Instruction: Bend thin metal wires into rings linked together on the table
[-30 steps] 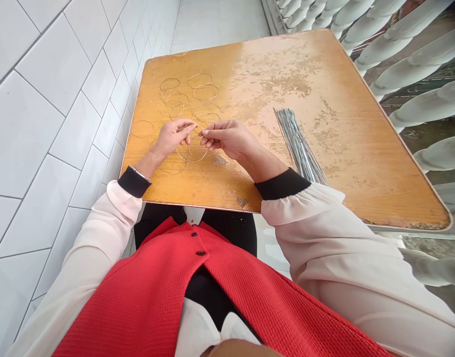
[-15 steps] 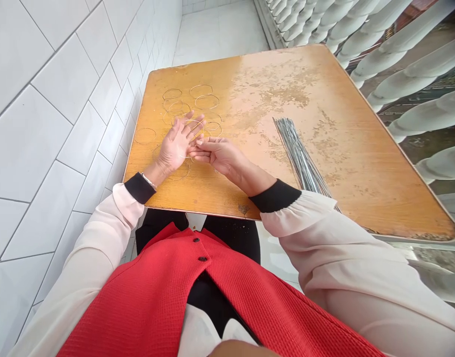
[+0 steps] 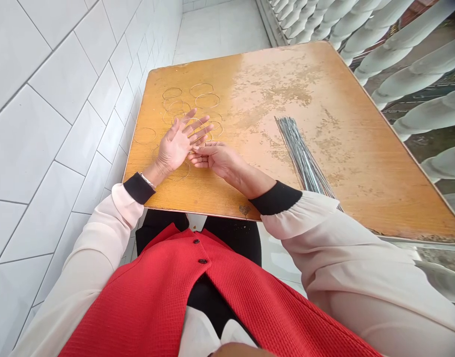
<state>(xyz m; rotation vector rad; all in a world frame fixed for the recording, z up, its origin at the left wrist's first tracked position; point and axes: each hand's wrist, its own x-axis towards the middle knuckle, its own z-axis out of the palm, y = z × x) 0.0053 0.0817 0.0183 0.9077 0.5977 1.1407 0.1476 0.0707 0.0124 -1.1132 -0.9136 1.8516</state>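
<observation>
My left hand (image 3: 174, 146) is turned palm up over the left part of the table, its fingers spread. Across those fingers runs a thin wire ring (image 3: 196, 118). With fingertips pinched together, my right hand (image 3: 223, 159) holds the near side of this ring beside the left palm. The exact grip point is partly hidden by the fingers. Several similar wire loops (image 3: 208, 94) lie on the tabletop beyond and around the left hand, some overlapping.
A bundle of straight grey metal wires (image 3: 305, 158) lies right of my right forearm, its near end behind the sleeve. The wooden table (image 3: 361, 163) has a worn, peeling surface. A white tiled wall (image 3: 37, 129) stands close on the left, a white balustrade (image 3: 417, 111) on the right.
My left fingers have spread wider and shifted slightly right. The right hand keeps its pinch on the wire ring, nearly in the same place.
</observation>
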